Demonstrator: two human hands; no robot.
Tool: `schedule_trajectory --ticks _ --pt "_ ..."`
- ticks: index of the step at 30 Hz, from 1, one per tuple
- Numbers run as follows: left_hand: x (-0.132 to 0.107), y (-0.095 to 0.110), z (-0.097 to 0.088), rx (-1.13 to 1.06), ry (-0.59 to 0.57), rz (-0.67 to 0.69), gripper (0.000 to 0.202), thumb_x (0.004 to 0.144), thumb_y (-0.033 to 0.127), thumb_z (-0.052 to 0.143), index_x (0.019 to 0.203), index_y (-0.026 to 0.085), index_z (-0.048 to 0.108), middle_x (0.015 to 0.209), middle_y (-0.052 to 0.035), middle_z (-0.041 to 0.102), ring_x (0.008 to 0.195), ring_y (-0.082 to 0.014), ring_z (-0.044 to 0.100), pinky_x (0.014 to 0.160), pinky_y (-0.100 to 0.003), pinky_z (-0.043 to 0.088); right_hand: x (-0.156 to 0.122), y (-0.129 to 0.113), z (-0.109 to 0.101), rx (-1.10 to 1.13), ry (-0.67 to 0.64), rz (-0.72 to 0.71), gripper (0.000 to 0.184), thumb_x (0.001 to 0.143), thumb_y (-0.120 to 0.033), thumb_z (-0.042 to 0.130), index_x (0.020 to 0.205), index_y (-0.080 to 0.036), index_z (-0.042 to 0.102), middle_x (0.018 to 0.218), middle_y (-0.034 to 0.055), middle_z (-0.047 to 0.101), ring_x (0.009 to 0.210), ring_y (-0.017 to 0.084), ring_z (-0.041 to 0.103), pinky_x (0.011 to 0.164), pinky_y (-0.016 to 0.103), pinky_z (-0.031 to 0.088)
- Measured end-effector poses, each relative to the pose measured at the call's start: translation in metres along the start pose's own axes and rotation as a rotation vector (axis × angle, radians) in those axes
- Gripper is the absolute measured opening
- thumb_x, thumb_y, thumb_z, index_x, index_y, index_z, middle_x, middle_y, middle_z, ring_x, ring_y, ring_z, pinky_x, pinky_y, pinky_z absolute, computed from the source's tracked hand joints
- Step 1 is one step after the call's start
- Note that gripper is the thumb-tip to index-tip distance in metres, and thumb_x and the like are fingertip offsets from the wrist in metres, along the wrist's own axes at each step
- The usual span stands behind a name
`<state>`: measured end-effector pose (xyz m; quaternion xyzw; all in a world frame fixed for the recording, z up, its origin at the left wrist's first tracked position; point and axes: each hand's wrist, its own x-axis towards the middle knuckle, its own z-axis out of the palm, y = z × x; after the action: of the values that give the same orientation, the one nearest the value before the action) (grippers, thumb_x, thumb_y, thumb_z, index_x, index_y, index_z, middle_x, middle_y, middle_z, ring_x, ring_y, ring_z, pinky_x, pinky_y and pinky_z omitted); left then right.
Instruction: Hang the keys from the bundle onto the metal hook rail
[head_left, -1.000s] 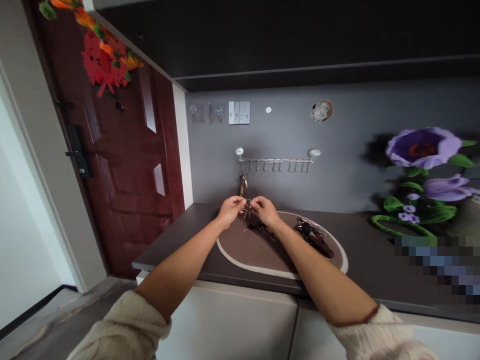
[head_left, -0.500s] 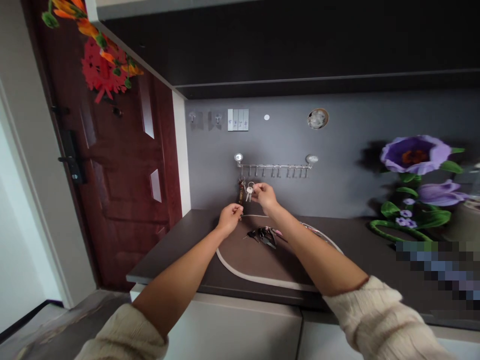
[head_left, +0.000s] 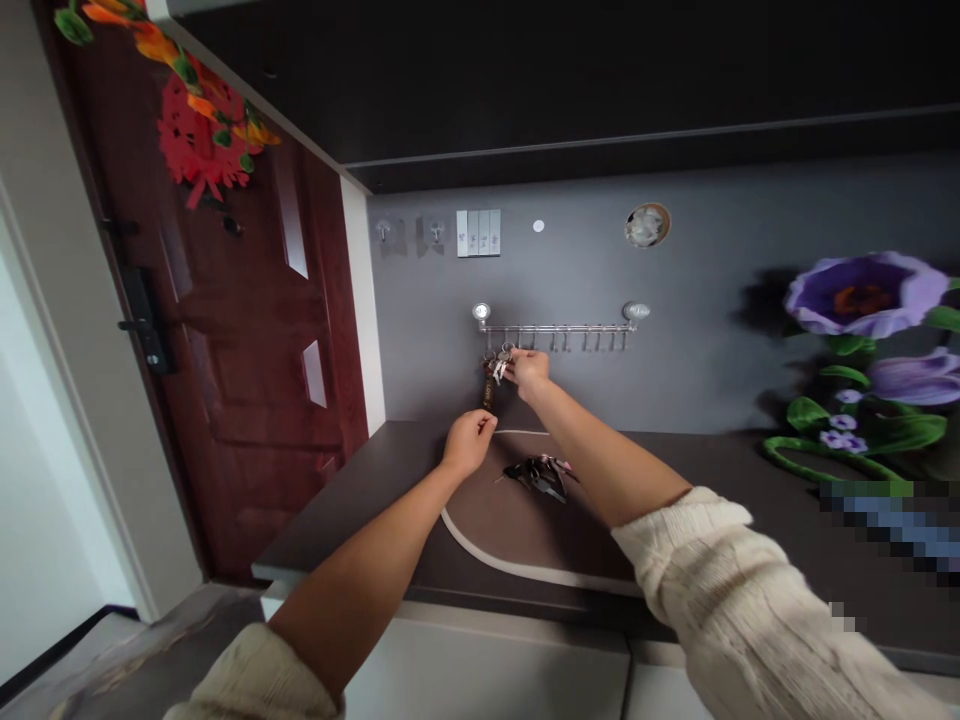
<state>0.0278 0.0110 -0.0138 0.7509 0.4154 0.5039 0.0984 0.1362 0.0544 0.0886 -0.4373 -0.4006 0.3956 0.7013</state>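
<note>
My right hand (head_left: pixel 531 370) pinches a small bunch of silver keys (head_left: pixel 499 371) by its ring, right up at the hooks of a metal hook rail (head_left: pixel 570 328) on the wall. Whether the ring sits on a hook cannot be made out. Just left of these keys, a dark keychain strap with gold lettering (head_left: pixel 488 388) hangs from the leftmost part of the rail. Below the strap's lower end is my left hand (head_left: pixel 469 442), its fingers pinched together; what they hold, if anything, is hidden. A dark bunch of keys (head_left: pixel 541 478) lies on the brown mat under my hands.
The brown mat with a pale rim (head_left: pixel 517 570) lies on the dark countertop (head_left: pixel 330 510). A dark shelf (head_left: pixel 570 90) overhangs the wall. Purple plush flowers (head_left: pixel 862 300) stand at the right. A dark red door (head_left: pixel 247 400) is at the left.
My right hand has raised the silver keys slightly, bringing their ring up to the hooks. My left hand stays low by the strap. The view has shifted a little.
</note>
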Motion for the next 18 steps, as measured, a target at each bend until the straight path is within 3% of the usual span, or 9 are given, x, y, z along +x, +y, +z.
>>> schedule_trajectory --ticks 6,18 --pt "0.001 0.003 -0.003 0.114 0.015 0.020 0.023 0.078 0.026 0.039 0.075 0.015 0.059 0.076 -0.0043 0.060 0.069 -0.0118 0.051 0.066 -0.023 0.038 0.004 0.005 0.004 0.055 0.061 0.019 0.011 0.074 -0.014 0.046 0.063 -0.013 0.048 0.051 -0.0024 0.050 0.045 0.006 0.048 0.047 0.022 0.048" --pt "0.001 -0.002 -0.005 0.118 0.007 0.044 0.021 0.077 0.024 0.040 0.074 0.015 0.059 0.075 -0.0046 0.059 0.070 -0.0128 0.051 0.067 -0.024 0.037 0.019 0.020 -0.006 -0.093 0.010 -0.005 0.011 0.074 -0.015 0.046 0.063 -0.014 0.048 0.052 -0.0022 0.051 0.046 0.006 0.050 0.051 0.024 0.048"
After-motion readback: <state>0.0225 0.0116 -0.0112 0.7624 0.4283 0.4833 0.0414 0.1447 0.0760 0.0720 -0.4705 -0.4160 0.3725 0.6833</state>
